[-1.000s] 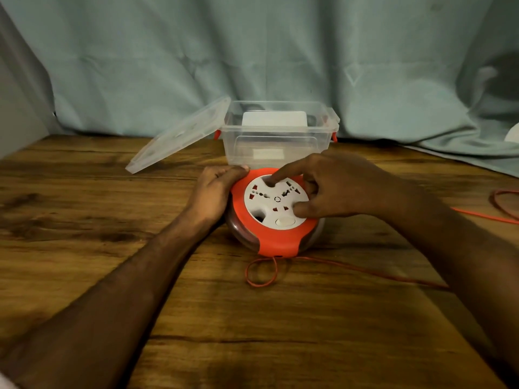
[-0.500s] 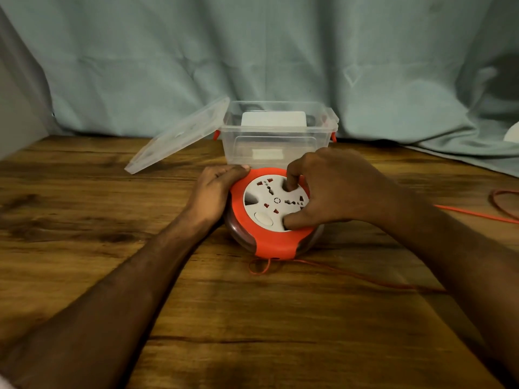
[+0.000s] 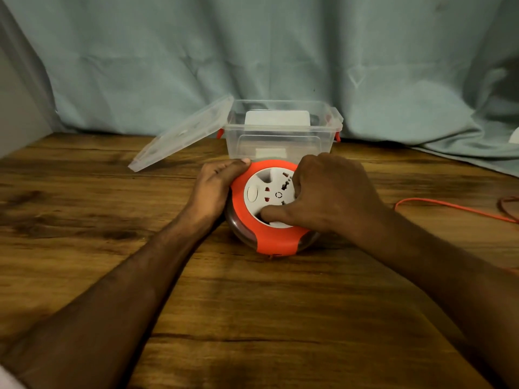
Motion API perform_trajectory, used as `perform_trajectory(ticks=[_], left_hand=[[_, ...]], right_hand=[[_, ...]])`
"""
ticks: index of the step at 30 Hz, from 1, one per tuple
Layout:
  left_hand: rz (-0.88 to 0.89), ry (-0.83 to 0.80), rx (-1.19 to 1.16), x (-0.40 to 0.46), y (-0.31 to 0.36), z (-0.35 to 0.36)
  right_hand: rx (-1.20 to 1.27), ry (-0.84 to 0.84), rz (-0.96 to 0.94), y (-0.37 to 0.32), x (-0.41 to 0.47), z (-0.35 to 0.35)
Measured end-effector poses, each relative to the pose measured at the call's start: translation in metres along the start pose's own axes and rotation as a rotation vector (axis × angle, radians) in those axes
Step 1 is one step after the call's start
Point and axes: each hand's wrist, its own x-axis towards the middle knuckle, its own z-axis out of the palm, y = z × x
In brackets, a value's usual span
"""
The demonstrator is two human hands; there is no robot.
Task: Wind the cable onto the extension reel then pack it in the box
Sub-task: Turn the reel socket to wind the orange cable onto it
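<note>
A round extension reel (image 3: pixel 269 240) with an orange housing and a white socket disc (image 3: pixel 266 192) lies flat on the wooden table. My left hand (image 3: pixel 216 189) grips the reel's left rim. My right hand (image 3: pixel 328 195) rests on the white disc, thumb and fingers pressed into its recesses. The orange cable (image 3: pixel 449 206) trails across the table to the right; only a small bit shows under the reel's front edge. Right behind the reel stands the clear plastic box (image 3: pixel 280 141), open, with a white object inside.
The box's clear lid (image 3: pixel 182 136) leans from its left rim down onto the table. A pale blue cloth (image 3: pixel 280 66) hangs behind and spills onto the table at the right. More cable coils at the far right edge (image 3: pixel 508 209).
My right hand has turned the white disc, its oval button going from the bottom round to the left. The cable loop in front of the reel has been drawn in.
</note>
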Motion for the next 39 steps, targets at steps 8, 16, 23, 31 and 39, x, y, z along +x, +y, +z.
perform_trajectory(ticks=[8,16,23,31,39], left_hand=[[-0.005,-0.064,0.022,-0.002,0.002,-0.003],[-0.064,0.021,0.001,0.002,0.005,-0.012],[-0.177,0.157,-0.147,0.004,0.007,-0.014],[-0.174,0.229,-0.181,0.006,0.006,-0.014],[-0.077,0.138,0.014,0.003,-0.001,-0.009]], right_hand=[[-0.018,0.059,0.057,-0.011,-0.006,0.001],[0.282,0.265,0.010,0.007,0.008,0.012],[0.943,-0.143,0.342,0.056,0.025,0.026],[0.754,-0.771,-0.181,0.045,0.019,0.017],[0.406,-0.957,-0.221,0.066,0.022,-0.014]])
